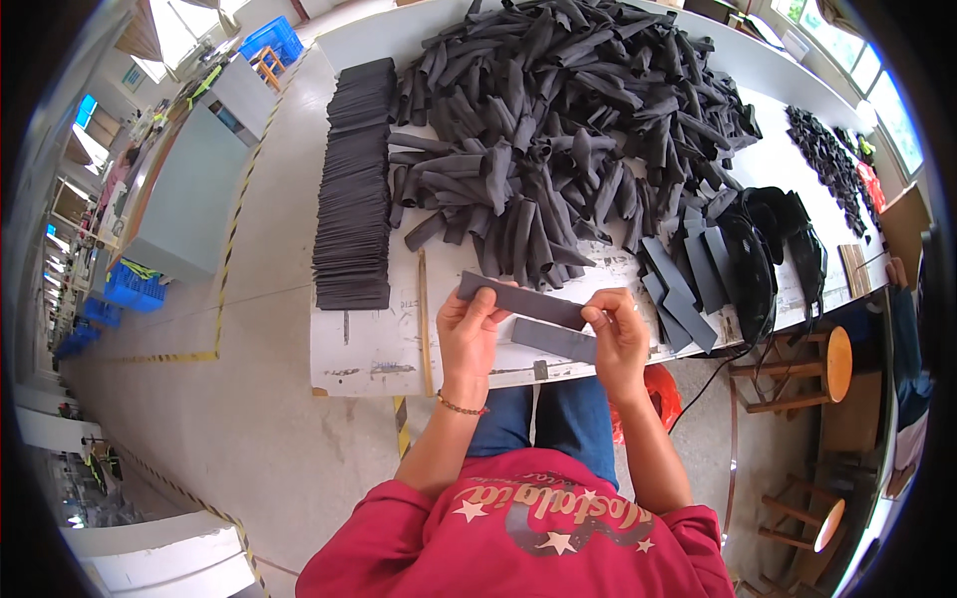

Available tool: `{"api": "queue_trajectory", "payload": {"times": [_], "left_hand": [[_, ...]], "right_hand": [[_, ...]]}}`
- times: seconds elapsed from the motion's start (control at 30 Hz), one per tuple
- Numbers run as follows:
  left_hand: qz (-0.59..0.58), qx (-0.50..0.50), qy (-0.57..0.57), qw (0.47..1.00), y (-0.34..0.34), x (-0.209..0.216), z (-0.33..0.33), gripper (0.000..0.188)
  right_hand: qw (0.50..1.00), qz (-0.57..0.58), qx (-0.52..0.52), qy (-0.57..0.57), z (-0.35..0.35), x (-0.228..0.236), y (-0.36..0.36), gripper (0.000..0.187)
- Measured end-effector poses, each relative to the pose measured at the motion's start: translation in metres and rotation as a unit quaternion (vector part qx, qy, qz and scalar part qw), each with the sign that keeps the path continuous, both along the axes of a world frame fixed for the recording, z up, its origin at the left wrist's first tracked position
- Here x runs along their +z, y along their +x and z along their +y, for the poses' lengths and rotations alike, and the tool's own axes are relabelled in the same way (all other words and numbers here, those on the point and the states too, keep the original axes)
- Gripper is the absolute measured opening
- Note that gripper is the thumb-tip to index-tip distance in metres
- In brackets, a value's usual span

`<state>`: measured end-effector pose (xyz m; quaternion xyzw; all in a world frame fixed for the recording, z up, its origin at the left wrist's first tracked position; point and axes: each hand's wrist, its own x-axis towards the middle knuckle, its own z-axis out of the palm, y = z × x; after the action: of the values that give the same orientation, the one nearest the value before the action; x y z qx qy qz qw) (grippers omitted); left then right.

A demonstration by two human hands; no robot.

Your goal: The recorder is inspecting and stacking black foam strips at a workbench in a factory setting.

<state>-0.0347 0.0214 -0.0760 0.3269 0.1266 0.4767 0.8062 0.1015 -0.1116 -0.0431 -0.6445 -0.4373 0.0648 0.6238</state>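
Note:
Stretched between my two hands, just above the table's front edge, is a dark grey fabric strip [528,302]. My left hand [471,327] pinches its left end, thumb on top. At its right end, my right hand [620,329] is closed on it with thumb and fingertips. Below lies a flat, smooth grey strip [553,341] on the white table [364,349], its right end partly behind my right hand. Ahead spreads a big heap of loose, curled dark grey fabric pieces [568,110]. A long, neat stack of flattened dark pieces [354,189] stands to the left.
Several flat grey strips [688,299] lie right of my hands, beside shiny black curved objects [753,259]. A thin wooden stick [424,319] rests left of my left hand. Small dark pieces [832,164] lie far right. Wooden stools [802,371] and a red bag [660,399] are below.

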Motion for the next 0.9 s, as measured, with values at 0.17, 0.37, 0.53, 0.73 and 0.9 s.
{"api": "queue_trajectory", "payload": {"times": [0.17,0.37,0.53,0.73,0.9], "left_hand": [[0.014,-0.009,-0.005,1.000,-0.001,0.003,-0.003,0.016],[0.076,0.014,0.006,0.997,-0.001,0.013,0.006,0.017],[0.095,-0.039,-0.130,0.986,-0.003,-0.027,-0.005,0.018],[0.271,0.029,-0.030,0.962,0.006,-0.056,-0.010,0.019],[0.355,0.140,0.173,0.908,0.033,-0.054,0.035,0.023]], "right_hand": [[0.998,0.050,0.025,0.002,-0.006,-0.005,0.003,0.005],[0.997,0.010,0.018,-0.071,-0.007,0.005,0.005,0.007],[0.948,0.290,0.045,-0.125,-0.021,-0.023,0.011,0.013],[0.941,0.247,-0.060,-0.222,-0.046,-0.077,0.025,0.019],[0.923,0.192,-0.102,-0.319,-0.055,-0.084,0.030,0.016]]}}
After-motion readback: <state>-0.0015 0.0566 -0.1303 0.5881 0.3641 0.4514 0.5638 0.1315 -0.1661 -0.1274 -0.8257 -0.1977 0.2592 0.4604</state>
